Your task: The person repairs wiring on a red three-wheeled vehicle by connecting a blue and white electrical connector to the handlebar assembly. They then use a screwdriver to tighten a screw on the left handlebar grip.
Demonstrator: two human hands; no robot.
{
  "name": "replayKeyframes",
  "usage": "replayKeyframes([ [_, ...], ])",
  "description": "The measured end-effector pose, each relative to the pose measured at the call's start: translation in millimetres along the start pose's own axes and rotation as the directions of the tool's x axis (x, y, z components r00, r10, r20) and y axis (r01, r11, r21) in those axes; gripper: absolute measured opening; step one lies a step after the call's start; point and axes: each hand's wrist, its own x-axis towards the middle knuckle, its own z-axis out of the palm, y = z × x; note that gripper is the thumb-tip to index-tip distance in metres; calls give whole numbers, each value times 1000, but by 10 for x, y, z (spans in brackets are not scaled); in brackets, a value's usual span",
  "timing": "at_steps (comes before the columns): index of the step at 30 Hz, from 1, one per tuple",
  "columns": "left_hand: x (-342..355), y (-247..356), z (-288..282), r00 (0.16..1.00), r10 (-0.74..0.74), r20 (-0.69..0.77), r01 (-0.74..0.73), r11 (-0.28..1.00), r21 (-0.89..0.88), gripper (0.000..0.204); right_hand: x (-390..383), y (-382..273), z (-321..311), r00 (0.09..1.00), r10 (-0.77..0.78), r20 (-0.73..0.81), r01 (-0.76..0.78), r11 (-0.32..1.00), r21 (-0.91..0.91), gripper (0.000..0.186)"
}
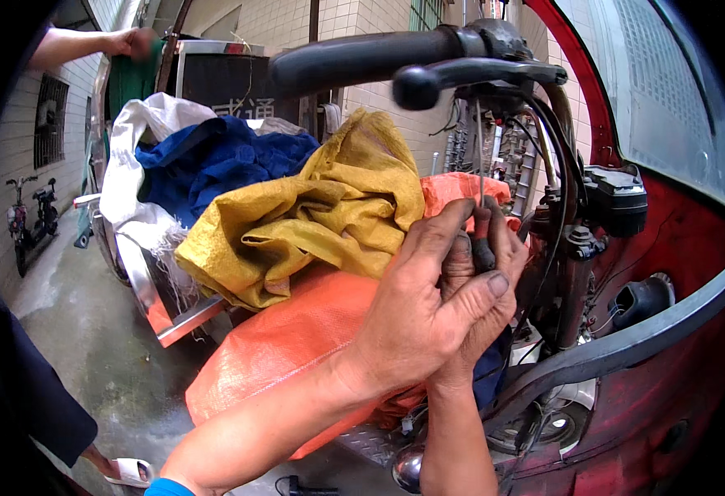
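Observation:
My left hand [404, 322] and my right hand [501, 306] are pressed close together, fingers closed about a screwdriver [484, 240] with a dark red and black handle. Its thin metal shaft points upward. The tip reaches the underside of the control housing below a black handlebar grip [362, 59] and its brake lever [486, 73]; the exact contact spot is too small to make out. My left hand covers part of the right palm. Black cables [565, 157] run down from the handlebar just right of my hands.
Yellow sacking [296, 223], blue cloth [222, 157], a white sack [123, 174] and an orange sack [288, 331] lie piled behind my arms. A curved metal bar [627, 351] and red vehicle body [676, 397] stand right. Another person's hand [123, 43] holds green cloth at far left.

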Motion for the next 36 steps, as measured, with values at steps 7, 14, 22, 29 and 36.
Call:
replayKeyframes([
  [7, 2, -256, 27, 995, -89, -46, 38, 762, -646, 53, 94, -194, -259, 918, -99, 384, 233, 918, -322, 61],
  [14, 114, -172, 460, 814, -231, -533, -186, 766, -615, 14, 1010, -1168, -622, 749, -579, 323, 628, 463, -626, 37],
  [22, 214, -130, 854, 777, -229, -586, -203, 791, -577, 23, 2538, -903, 111, 610, 240, 755, 344, 778, -525, 66],
  [29, 256, -311, 883, 831, -227, -507, -206, 722, -660, 27, 2346, -810, 298, 521, 461, 719, 158, 775, -612, 56],
  [36, 284, -199, 772, 939, -330, -103, -111, -6, -994, 30, 2365, -741, 220, 614, 291, 734, 205, 839, -504, 48],
])
